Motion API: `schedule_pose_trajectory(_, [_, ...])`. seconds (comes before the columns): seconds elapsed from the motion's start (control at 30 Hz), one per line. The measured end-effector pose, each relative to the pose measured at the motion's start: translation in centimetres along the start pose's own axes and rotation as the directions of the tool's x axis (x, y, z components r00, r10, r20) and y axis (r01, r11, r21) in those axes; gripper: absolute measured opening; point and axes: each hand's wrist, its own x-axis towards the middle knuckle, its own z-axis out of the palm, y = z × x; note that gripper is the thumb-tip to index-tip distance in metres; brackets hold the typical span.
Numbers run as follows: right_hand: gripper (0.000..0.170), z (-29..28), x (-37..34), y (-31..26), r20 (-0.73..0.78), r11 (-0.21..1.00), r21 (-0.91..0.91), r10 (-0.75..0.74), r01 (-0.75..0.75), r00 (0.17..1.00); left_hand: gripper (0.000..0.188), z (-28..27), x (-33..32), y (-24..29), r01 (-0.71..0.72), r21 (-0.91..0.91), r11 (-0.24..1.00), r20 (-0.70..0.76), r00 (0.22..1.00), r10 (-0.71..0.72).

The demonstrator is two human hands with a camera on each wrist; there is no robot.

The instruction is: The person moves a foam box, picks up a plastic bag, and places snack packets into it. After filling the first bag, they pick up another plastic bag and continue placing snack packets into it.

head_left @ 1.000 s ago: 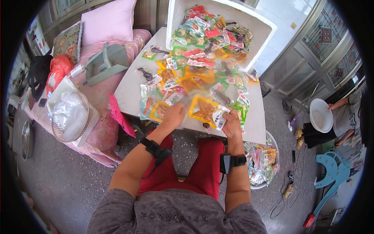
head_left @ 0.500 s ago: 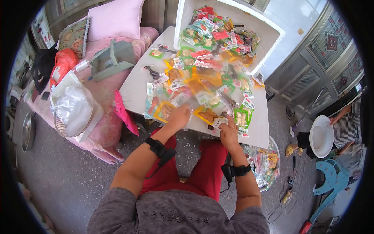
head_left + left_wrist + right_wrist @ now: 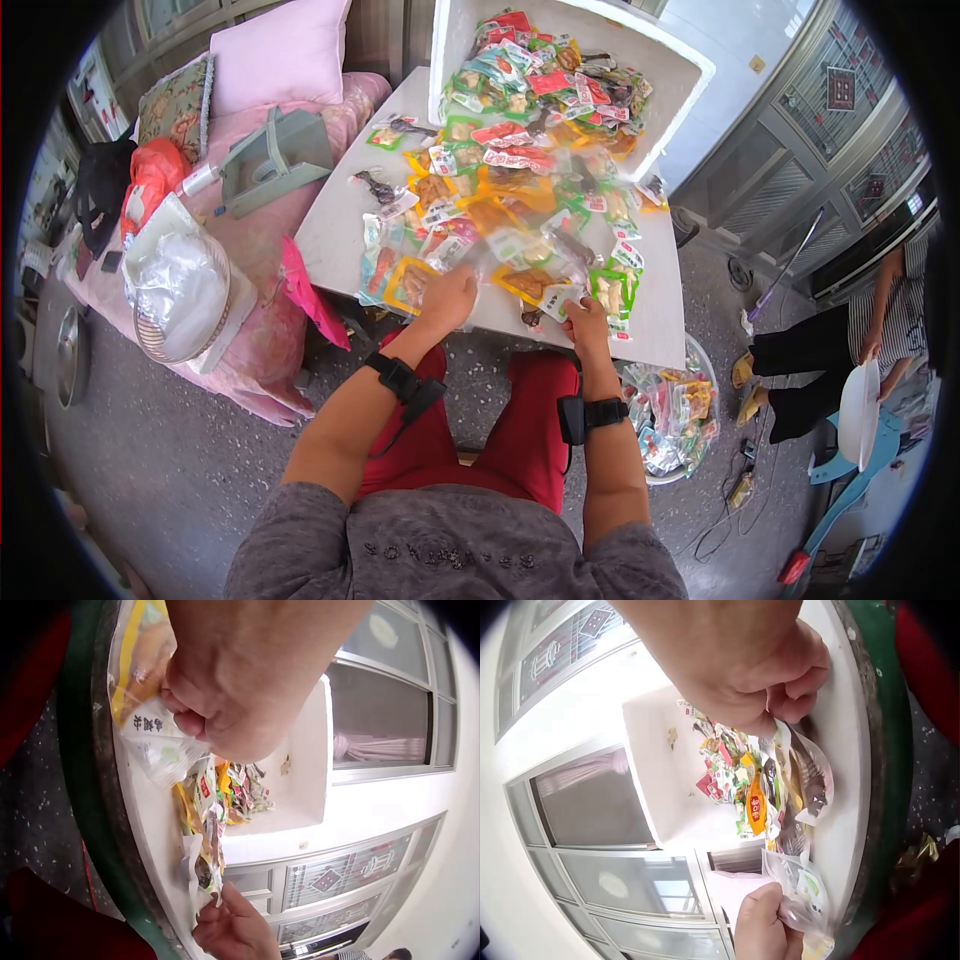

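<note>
My right hand (image 3: 587, 325) pinches the white end of a yellow-edged snack pouch (image 3: 527, 283) with brown food inside, low over the near part of the table. Further left, my left hand (image 3: 450, 297) is curled at the near table edge, gripping clear plastic (image 3: 799, 900) that shows beside its thumb in the right wrist view. Beside that hand lies another yellow-edged pouch (image 3: 408, 285). A green-edged pouch (image 3: 612, 292) is just right of my right hand. Many more colourful pouches (image 3: 515, 160) spread across the white table (image 3: 650, 335) beyond both hands.
A white foam box (image 3: 690, 90) heaped with pouches stands at the table's far side. On the floor at right is a round tub (image 3: 712, 400) of packs. The bed at left carries a basket (image 3: 180, 345) and a grey caddy (image 3: 275, 170). Another person holds a white basin (image 3: 858, 415).
My right hand has lowered the yellow-edged pouch toward the table. My left hand stays nearly in place. The other person has moved, and their basin now stands edge-on.
</note>
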Motion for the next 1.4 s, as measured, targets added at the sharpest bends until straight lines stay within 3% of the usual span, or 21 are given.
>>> schedule_pose_trajectory(0.07, [0.033,-0.2,1.5,1.4,0.105,1.0,-0.001,-0.028,0.028,0.994,0.015,0.0,0.1,-0.1,-0.003,-0.009,1.0,-0.004,1.0,0.003])
schedule_pose_trajectory(0.17, [0.02,0.0,2.3,3.4,0.02,0.972,-0.055,-0.229,0.23,0.973,0.015,0.3,-0.1,-0.2,-0.023,-0.022,0.999,-0.029,0.999,0.022])
schedule_pose_trajectory(0.27, [0.011,0.3,-0.2,1.9,-0.04,0.909,0.362,-0.206,0.206,0.978,0.012,0.5,-0.1,-0.3,-0.036,-0.023,0.999,-0.052,0.998,0.035])
schedule_pose_trajectory(0.37, [0.004,-0.2,-2.0,0.7,0.0,0.824,0.543,-0.195,0.164,0.981,0.009,0.5,-0.1,-0.1,-0.046,-0.014,0.999,-0.037,0.998,0.045])
schedule_pose_trajectory(0.57, [0.008,-0.8,-5.0,-1.8,0.234,0.687,0.724,-0.322,0.057,0.917,0.011,-0.5,-0.3,1.4,-0.044,-0.065,0.997,-0.013,0.999,0.044])
schedule_pose_trajectory(0.63, [0.008,-0.8,-5.7,-2.9,0.24,0.676,0.736,-0.296,0.025,0.924,0.015,-1.0,-0.3,1.9,-0.011,-0.167,0.986,0.006,1.0,0.012])
schedule_pose_trajectory(0.73, [0.007,0.2,-5.8,-3.5,0.291,0.656,0.754,-0.274,-0.043,0.917,0.01,-0.7,-0.1,1.2,-0.084,-0.165,0.983,-0.05,0.996,0.077])
schedule_pose_trajectory(0.97, [0.01,2.6,-6.1,-4.6,0.427,0.576,0.79,-0.267,-0.212,0.864,0.01,-2.0,0.2,2.2,-0.003,-0.175,0.984,0.005,1.0,0.004])
schedule_pose_trajectory(1.07, [0.024,3.4,-4.9,-3.0,0.473,0.627,0.741,-0.23,-0.243,0.85,0.011,-2.6,0.2,2.8,-0.004,-0.172,0.985,-0.004,1.0,0.003])
schedule_pose_trajectory(1.23, [0.017,5.8,-4.5,-2.8,0.488,0.555,0.774,-0.213,-0.306,0.846,0.01,-2.8,0.1,3.9,-0.04,-0.198,0.979,0.023,0.999,0.046])
schedule_pose_trajectory(1.33, [0.015,7.9,-4.3,-3.9,0.473,0.531,0.784,-0.174,-0.322,0.864,0.01,-3.5,0.2,4.8,0.009,-0.214,0.977,0.044,0.999,0.001])
schedule_pose_trajectory(1.4, [0.012,9.1,-3.9,-4.8,0.436,0.709,0.669,-0.134,-0.221,0.89,0.01,-4.3,0.4,5.4,-0.032,-0.241,0.97,0.0,0.999,0.033])
